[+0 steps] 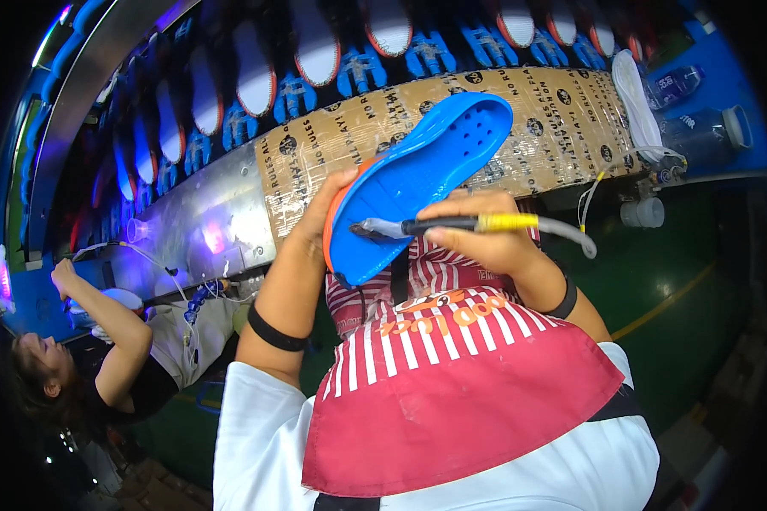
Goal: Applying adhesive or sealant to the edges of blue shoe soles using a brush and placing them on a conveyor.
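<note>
My left hand [320, 223] grips a blue shoe sole [418, 175] with an orange edge, tilted up in front of my chest. Small holes dot its upper half. My right hand [486, 234] holds a black and yellow pen-like tool [477, 224] with a grey hose trailing off to the right. The tool's metal tip rests on the lower part of the sole. Black bands circle both my wrists. A red and white striped apron [452, 383] covers my front.
A cardboard-wrapped conveyor ledge [562, 119] runs behind the sole, with a row of white soles on blue holders [358, 68] beyond it. A white sole [637, 102] and plastic bottles [699, 128] lie at the right. Another person [102, 358] works at the lower left.
</note>
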Demonstrator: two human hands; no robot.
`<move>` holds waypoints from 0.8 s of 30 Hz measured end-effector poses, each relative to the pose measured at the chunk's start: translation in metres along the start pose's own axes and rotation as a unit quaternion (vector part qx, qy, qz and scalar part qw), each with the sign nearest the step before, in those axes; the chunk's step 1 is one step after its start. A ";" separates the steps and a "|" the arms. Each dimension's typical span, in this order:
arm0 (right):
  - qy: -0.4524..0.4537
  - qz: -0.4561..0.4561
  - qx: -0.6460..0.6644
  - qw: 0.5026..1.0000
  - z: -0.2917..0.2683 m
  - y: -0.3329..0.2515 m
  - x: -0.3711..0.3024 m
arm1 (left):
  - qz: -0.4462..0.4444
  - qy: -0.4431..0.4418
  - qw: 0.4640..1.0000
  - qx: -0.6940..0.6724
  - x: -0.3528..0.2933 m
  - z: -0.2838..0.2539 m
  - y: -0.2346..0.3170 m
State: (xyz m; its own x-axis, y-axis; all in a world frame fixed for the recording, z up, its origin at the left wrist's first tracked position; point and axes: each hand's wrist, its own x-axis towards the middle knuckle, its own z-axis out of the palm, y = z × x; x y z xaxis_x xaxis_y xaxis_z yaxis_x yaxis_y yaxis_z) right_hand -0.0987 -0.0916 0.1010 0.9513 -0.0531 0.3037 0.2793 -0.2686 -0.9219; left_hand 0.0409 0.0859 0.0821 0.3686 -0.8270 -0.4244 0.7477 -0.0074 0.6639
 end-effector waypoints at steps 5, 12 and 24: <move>0.088 0.123 0.100 0.983 -0.006 0.006 -0.003 | 0.029 -0.018 0.996 -0.079 -0.001 -0.008 -0.024; 0.216 0.084 -0.058 0.971 -0.014 0.021 -0.001 | 0.023 0.009 0.993 -0.116 0.001 -0.029 -0.034; 0.215 -0.012 -0.031 0.976 -0.032 0.006 -0.005 | 0.063 -0.130 0.930 -0.337 -0.013 -0.006 -0.051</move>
State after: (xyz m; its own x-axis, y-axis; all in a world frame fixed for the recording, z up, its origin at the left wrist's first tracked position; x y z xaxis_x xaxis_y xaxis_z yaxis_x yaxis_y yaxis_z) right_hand -0.1060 -0.1235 0.1011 0.7981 -0.4410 0.4105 0.2799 -0.3319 -0.9008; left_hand 0.0012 0.1002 0.0502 0.3968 -0.9059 -0.1480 0.9161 0.3810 0.1246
